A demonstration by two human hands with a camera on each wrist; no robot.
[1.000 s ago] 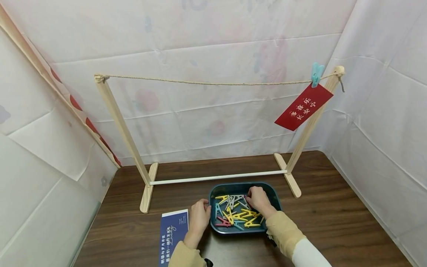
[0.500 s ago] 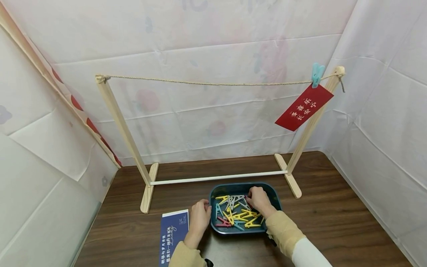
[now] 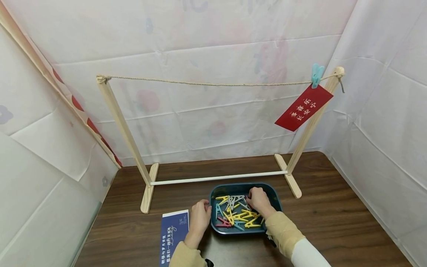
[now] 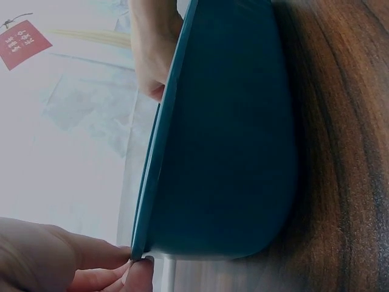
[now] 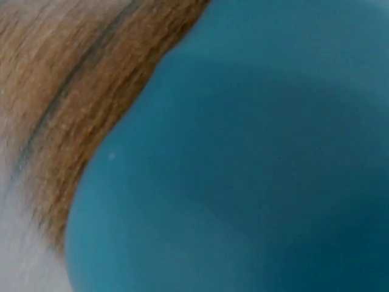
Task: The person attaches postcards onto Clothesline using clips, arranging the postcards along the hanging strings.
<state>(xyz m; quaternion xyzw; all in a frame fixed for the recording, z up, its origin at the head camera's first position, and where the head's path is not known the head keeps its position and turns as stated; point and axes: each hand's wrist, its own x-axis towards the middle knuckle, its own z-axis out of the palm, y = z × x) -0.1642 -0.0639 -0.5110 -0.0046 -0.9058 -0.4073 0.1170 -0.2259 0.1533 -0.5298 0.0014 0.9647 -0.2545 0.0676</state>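
A dark teal plastic tray [image 3: 247,185] on the table holds several spring clothespins, yellow, grey, blue and red. My left hand [image 3: 200,218] is at the tray's left side. In the left wrist view the thumb and fingers of that left hand [image 4: 73,258] pinch the tray's rim [image 4: 164,121]. My right hand [image 3: 259,201] reaches into the tray's right part with curled fingers. A bit of a red clothespin [image 3: 247,198] shows at its fingertips, mostly hidden by the hand. The right wrist view shows only the tray's blurred outer wall [image 5: 231,164].
Behind the tray stands a wooden frame with a rope [image 3: 207,84] across its top and a white bar [image 3: 217,178] low down. A light blue clothespin [image 3: 317,75] holds a red card [image 3: 303,107] on the rope's right end. A blue printed card [image 3: 174,233] lies left.
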